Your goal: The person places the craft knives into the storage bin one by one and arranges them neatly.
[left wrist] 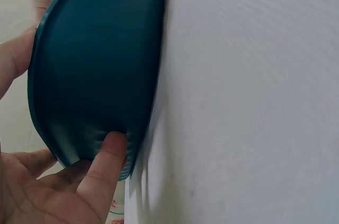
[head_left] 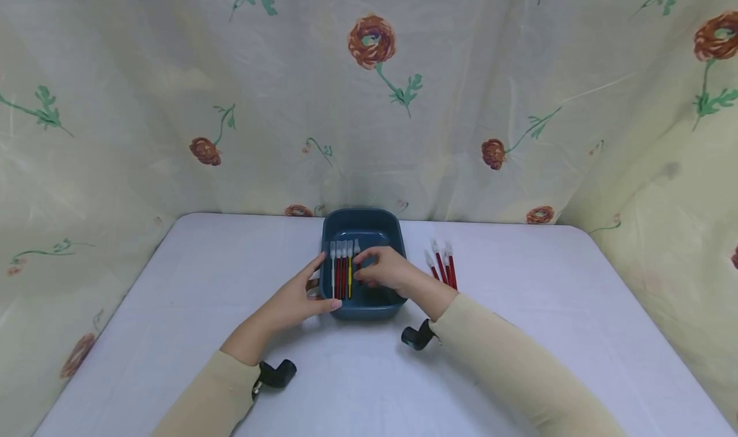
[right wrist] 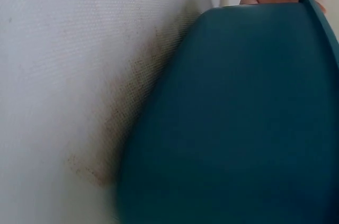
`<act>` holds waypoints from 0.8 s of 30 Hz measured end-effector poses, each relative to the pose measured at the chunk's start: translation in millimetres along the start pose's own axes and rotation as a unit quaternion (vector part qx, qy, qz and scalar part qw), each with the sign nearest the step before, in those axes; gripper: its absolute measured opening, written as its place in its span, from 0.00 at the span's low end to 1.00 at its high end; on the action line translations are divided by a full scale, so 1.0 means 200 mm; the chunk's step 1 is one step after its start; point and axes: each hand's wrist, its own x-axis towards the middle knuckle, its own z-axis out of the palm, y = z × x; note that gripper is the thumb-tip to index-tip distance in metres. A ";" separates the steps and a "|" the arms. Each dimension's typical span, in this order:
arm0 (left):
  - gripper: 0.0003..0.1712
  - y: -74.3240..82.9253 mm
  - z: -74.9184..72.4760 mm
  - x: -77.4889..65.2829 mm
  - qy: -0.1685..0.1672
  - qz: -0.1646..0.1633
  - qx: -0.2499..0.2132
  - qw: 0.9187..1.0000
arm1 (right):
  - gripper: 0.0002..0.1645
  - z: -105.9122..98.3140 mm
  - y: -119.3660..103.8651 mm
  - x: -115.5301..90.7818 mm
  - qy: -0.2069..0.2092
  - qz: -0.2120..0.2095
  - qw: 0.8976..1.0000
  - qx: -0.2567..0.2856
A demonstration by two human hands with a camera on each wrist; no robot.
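Capped sticks [head_left: 349, 267] in tray [head_left: 369, 313], loose sticks [head_left: 452, 271] partly hidden behind right forearm [head_left: 434, 298]

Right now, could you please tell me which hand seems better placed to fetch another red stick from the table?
Probably the right hand: the loose red sticks lie right of the blue tray, on its side, while the left hand grips the tray's left side. It would first release its held stick.

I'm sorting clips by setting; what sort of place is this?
Probably a makeshift indoor recording corner: a flowered curtain hangs behind a white table, and small black devices sit at both wrists.
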 end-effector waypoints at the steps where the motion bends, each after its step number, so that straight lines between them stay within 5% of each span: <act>1: 0.61 0.00 0.00 0.00 -0.001 0.001 -0.001 1.000 | 0.21 0.00 0.00 0.00 -0.001 0.003 1.000 0.000; 24: 0.61 0.00 -0.01 0.00 -0.006 0.002 -0.013 1.000 | 0.18 0.02 -0.01 0.01 -0.013 0.004 0.998 -0.064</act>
